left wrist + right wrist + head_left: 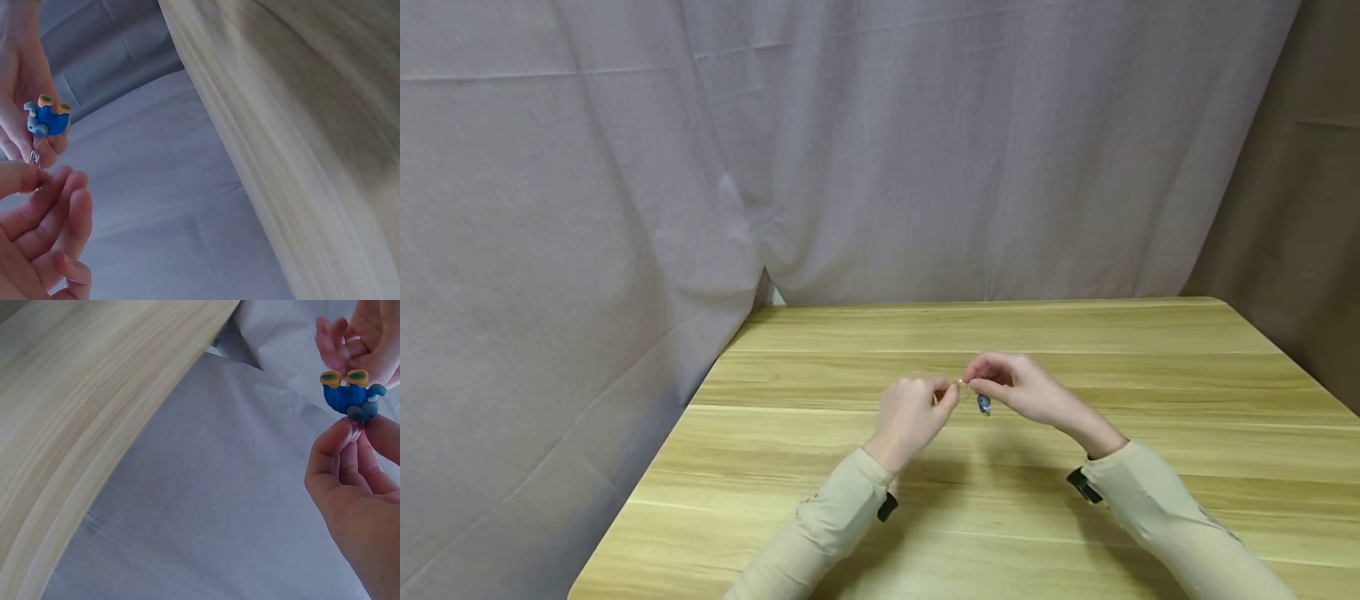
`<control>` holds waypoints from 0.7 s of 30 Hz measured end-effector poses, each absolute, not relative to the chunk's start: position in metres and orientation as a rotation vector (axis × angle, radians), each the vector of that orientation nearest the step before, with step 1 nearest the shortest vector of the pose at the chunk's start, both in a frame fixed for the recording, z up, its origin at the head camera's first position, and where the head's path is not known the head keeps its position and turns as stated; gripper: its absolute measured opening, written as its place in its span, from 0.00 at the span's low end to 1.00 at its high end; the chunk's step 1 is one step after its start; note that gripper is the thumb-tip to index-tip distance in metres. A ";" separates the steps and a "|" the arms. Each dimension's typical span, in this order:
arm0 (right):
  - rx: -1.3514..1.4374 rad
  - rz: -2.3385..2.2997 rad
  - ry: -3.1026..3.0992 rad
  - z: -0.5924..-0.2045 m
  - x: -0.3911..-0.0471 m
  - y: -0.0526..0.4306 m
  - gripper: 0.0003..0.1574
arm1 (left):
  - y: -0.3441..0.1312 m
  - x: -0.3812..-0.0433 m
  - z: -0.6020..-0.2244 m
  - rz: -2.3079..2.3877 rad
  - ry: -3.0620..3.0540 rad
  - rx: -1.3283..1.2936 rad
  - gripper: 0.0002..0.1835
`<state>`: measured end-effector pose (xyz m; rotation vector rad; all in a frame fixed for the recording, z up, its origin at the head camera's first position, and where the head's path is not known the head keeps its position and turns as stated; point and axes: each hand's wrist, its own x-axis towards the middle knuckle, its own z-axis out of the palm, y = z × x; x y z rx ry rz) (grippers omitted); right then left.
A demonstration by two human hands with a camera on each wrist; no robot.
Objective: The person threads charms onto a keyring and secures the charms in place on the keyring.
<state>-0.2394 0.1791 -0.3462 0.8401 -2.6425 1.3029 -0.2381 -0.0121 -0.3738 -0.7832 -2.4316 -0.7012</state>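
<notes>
A small keychain hangs between both hands above the table, its charm (345, 398) a blue elephant-like figure with yellow-orange feet. In the left wrist view a shiny metal clasp (35, 159) links the two sets of fingertips. My left hand (912, 414) pinches the metal end between thumb and forefinger, its other fingers loosely bent. From the right, my right hand (1028, 388) pinches the keychain with thumb and fingertips close by the charm's head. The charm dangles just below those fingertips in the head view. The fingers hide part of the metal fitting.
Beneath the hands lies a wood-grain table (820, 358) with rounded corners. A grey cloth curtain (925, 150) hangs behind it and along its left side, and a browner cloth (1300, 217) on the right. Dark wrist straps (1084, 486) show at both sleeves.
</notes>
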 end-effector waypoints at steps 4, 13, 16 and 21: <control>0.863 1.281 -2.636 -0.347 -0.241 0.179 0.03 | -0.012 -0.238 -0.374 -0.630 -2.341 -0.828 0.04; 0.874 1.243 -2.606 -0.349 -0.242 0.179 0.03 | -0.011 -0.237 -0.375 -0.513 -2.269 -0.858 0.14; 0.864 1.237 -2.615 -0.349 -0.242 0.179 0.03 | -0.011 -0.237 -0.375 -0.543 -2.287 -0.845 0.15; 0.840 1.242 -2.634 -0.346 -0.241 0.179 0.04 | -0.012 -0.237 -0.372 -0.636 -2.330 -0.807 0.15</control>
